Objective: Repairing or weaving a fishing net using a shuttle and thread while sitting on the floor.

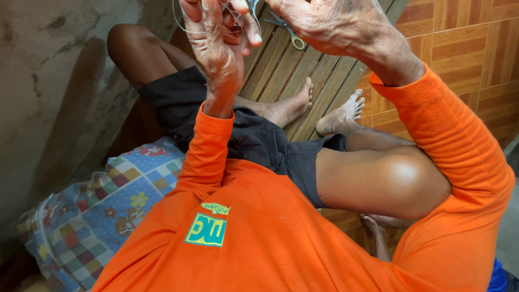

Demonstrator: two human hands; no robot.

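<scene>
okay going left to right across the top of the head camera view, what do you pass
Grey stained concrete wall → left hand pinching thin clear line → small scissors with yellow-green handles on the wooden slats → right hand → orange-brown tiled wall.

A green-and-yellow rectangular chest label (pixel 206 229) sits on the orange shirt (pixel 281 238).

Scissors (pixel 290 32) on slatted wooden board (pixel 303 81)

Little free room around raised hands

Boxed in left by rough grey concrete wall (pixel 48 81), below by bent bare knees (pixel 392 178) and orange long-sleeved shirt (pixel 259 238); open slatted wooden floor (pixel 308 75) ahead, yellow-handled scissors (pixel 289 31) lying there beside bare feet (pixel 324 111).
</scene>
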